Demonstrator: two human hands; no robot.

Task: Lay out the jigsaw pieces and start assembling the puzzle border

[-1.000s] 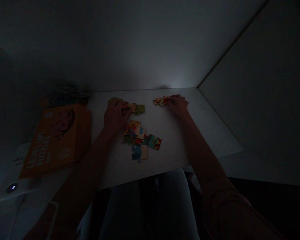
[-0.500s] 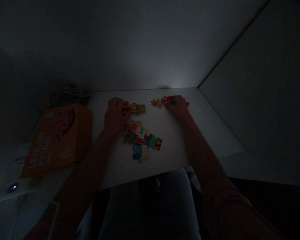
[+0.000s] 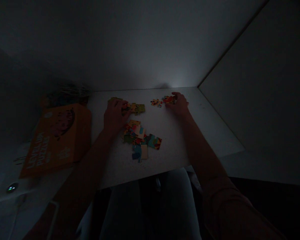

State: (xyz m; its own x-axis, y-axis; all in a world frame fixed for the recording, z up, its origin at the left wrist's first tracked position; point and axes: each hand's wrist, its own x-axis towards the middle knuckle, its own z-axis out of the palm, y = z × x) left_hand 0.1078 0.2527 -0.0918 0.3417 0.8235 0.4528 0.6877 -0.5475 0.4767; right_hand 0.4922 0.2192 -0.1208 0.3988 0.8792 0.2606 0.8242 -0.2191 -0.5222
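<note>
Orange puzzle box [image 3: 52, 143]: well left of the loose heap [image 3: 139, 131].
Left hand [image 3: 115, 115]: beyond the heap, to its left; fingers curled over yellow-green pieces [image 3: 138, 108]; pinching or resting, cannot tell.
Loose heap: overlapping puzzle pieces on white tabletop [image 3: 171, 143].
Small piece [image 3: 156, 103]: beyond the heap, to its right.
Right hand [image 3: 179, 104]: farther right beyond the heap; thumb and fingers parted around red piece [image 3: 168, 99].
</note>
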